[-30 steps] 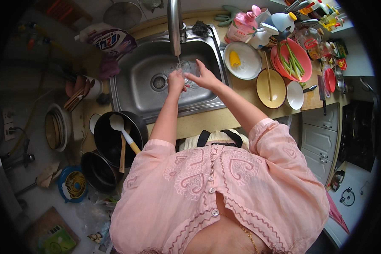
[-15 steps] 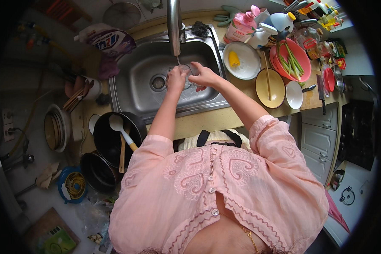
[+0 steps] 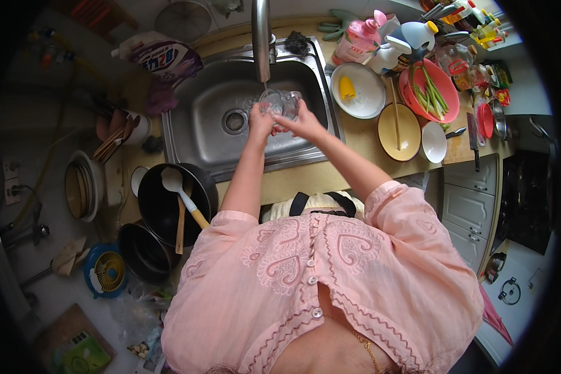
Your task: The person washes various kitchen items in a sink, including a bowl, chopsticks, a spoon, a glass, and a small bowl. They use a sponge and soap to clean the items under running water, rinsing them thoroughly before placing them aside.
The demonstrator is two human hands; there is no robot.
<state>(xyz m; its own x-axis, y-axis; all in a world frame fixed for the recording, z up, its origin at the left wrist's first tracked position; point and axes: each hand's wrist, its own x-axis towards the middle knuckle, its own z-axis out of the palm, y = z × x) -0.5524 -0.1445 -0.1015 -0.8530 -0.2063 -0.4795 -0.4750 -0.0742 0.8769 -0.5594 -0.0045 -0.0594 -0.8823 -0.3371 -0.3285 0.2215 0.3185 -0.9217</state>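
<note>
Over the sink (image 3: pixel 196 134), a clear glass cup (image 3: pixel 283 103) is tilted sideways between my two hands, just below the faucet (image 3: pixel 261 50). A thin stream of water comes down from the spout at the cup's rim. My left hand (image 3: pixel 261 122) grips the cup's left side, fingers closed around it. From the right, my right hand (image 3: pixel 300 122) wraps the other side of the cup, its fingers partly hidden behind the glass. The drain (image 3: pixel 235 121) shows to the left of my left hand.
Right of the sink stand a white bowl (image 3: pixel 369 100) with a yellow piece, a yellow bowl (image 3: pixel 409 138) with chopsticks, and a pink basin (image 3: pixel 450 107) of green stalks. A knife (image 3: pixel 474 142) lies beyond. Dark pots (image 3: pixel 149 209) sit left; a scrubber (image 3: pixel 297 43) lies behind the sink.
The cup has turned and its rim now shows under the water. My right hand has come from spread fingers to a closed hold around the cup.
</note>
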